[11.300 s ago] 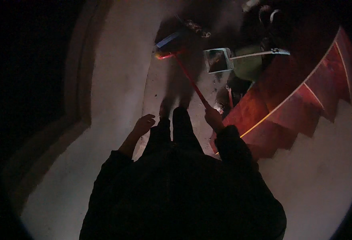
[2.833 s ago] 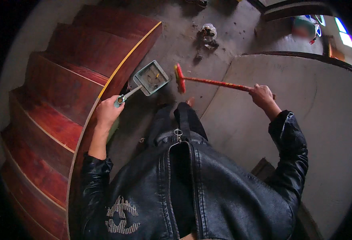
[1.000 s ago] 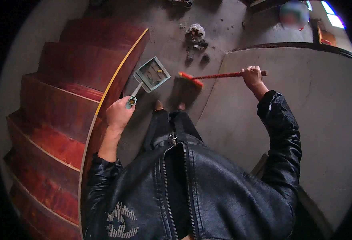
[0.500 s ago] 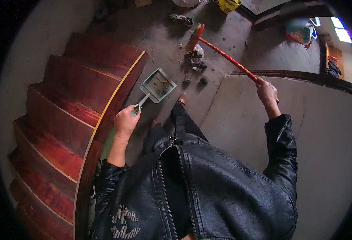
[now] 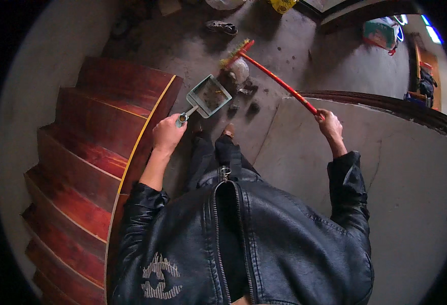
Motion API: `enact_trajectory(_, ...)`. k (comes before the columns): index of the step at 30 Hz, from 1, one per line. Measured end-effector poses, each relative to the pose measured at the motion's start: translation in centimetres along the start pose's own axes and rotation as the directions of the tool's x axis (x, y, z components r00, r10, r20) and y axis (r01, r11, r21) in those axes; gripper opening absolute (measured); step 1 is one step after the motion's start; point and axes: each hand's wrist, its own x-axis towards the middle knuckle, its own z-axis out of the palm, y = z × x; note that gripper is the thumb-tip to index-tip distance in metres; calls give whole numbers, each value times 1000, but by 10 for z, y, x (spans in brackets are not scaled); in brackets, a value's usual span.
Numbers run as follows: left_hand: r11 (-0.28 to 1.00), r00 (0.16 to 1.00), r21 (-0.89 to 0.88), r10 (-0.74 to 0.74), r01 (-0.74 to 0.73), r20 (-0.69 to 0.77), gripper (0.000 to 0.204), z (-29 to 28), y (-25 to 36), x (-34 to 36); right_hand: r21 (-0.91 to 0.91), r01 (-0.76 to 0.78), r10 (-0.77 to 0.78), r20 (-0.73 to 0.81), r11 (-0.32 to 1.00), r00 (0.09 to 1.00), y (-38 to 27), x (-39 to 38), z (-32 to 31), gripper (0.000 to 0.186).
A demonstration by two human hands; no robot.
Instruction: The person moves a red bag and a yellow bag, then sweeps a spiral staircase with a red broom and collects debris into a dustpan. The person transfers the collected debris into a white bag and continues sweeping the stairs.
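Observation:
My left hand [image 5: 168,133] is wrapped round the handle of a pale green dustpan [image 5: 193,97], beside the staircase. Grey dirt and a small yellow scrap lie in its pan. In my right hand [image 5: 329,124] is the red stick of a broom [image 5: 279,79]. Its bristled head is beyond the dustpan, next to a clear crumpled plastic bag [image 5: 241,70]. Small dark litter [image 5: 247,89] lies on the floor just right of the pan.
Dark red wooden stairs [image 5: 109,119] with a yellow-edged side rise at the left. A sneaker [image 5: 222,27] lies farther off, with a yellow bag [image 5: 283,5] beyond it. On the right stands a large pale panel or wall [image 5: 345,147]; a green-and-white bag [image 5: 380,34] is behind it.
The broom head has come nearer and swung left, tilting over beside the plastic bag. The dustpan has shifted slightly right and away from me, toward the litter. Both hands keep their grip.

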Motion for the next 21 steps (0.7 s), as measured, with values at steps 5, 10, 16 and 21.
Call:
enact_trajectory(5, 1000, 999, -3, 30, -30, 15, 23, 0, -8, 27, 32, -105, 106, -12, 994, 994, -12, -33, -9, 34)
enact_trajectory(10, 996, 995, 50, 68, -72, 77, 23, -21, -26, 48, 59, -143, 143, -7, 988, 990, -24, -47, -3, 34)
enact_trajectory(16, 996, 991, 66, 51, -59, 121, 24, -41, -44, 48, -69, -156, 157, 3, 985, 988, -50, -77, -4, 34)
enact_trajectory(21, 995, 989, 80, 51, -62, 138, 24, -54, -46, 35, -101, -151, 156, 49, 983, 987, -81, -93, 0, 33)
